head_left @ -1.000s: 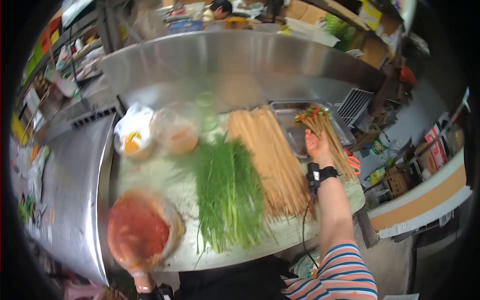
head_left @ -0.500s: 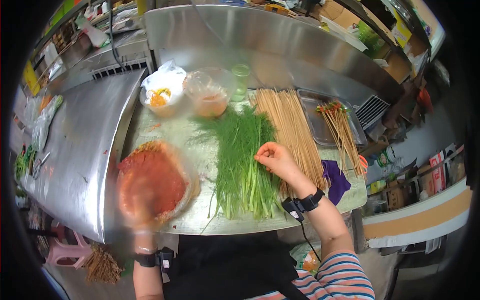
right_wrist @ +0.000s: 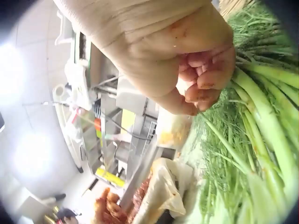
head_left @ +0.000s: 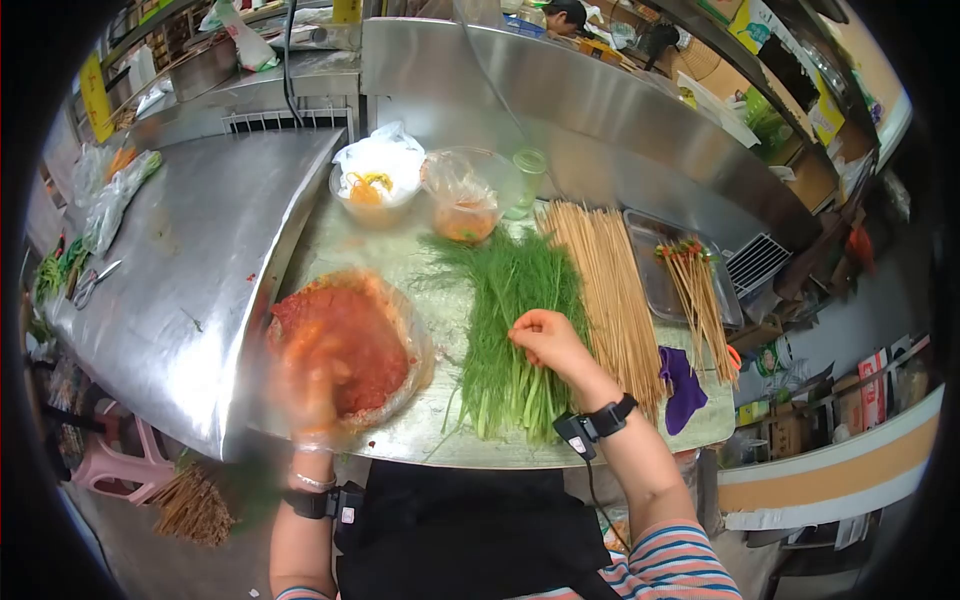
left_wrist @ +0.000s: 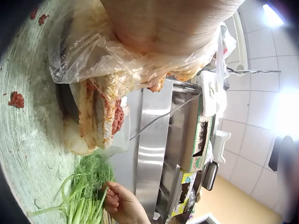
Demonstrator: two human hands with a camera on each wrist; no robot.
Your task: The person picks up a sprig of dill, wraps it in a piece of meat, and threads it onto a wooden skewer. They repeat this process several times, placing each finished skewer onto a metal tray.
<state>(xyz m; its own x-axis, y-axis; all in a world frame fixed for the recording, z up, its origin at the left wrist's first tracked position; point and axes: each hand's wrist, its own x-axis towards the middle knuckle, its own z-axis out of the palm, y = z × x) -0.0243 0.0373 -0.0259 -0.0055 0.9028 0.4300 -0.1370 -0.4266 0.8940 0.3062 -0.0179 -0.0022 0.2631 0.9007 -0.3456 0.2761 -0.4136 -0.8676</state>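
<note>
Where the right hand (head_left: pixel 552 345) works: we find it near the centre of the head view, above the green herbs (head_left: pixel 510 290); its fingers are curled in, thumb and fingertips meeting on a thin green stem (right_wrist: pixel 226 142) that slants down from them in the right wrist view.
Left hand (head_left: pixel 315 375): we see it at the left of the head view, blurred over the red mince (head_left: pixel 375 355); we cannot tell how far its fingers are spread or whether they have hold of any mince.
Mince container: at the left of the table (head_left: pixel 320 245), we note a plastic liner (head_left: pixel 421 350) around the mince.
Herbs: we record them at the middle of the frame, feathery tops up, pale stalks towards the bottom.
Bare skewers (head_left: pixel 610 300): right of the herbs, lying side by side.
Metal tray (head_left: pixel 645 262): right of centre; we observe loaded skewers (head_left: pixel 703 305) lying partly across it, red and green pieces at their upper ends.
Purple cloth (head_left: pixel 683 395): lower right, beside the bare skewers.
Tubs and glass: above the herbs we list a bag-lined tub (head_left: pixel 385 165), a clear tub (head_left: pixel 466 222) and a green glass (head_left: pixel 525 182).
</note>
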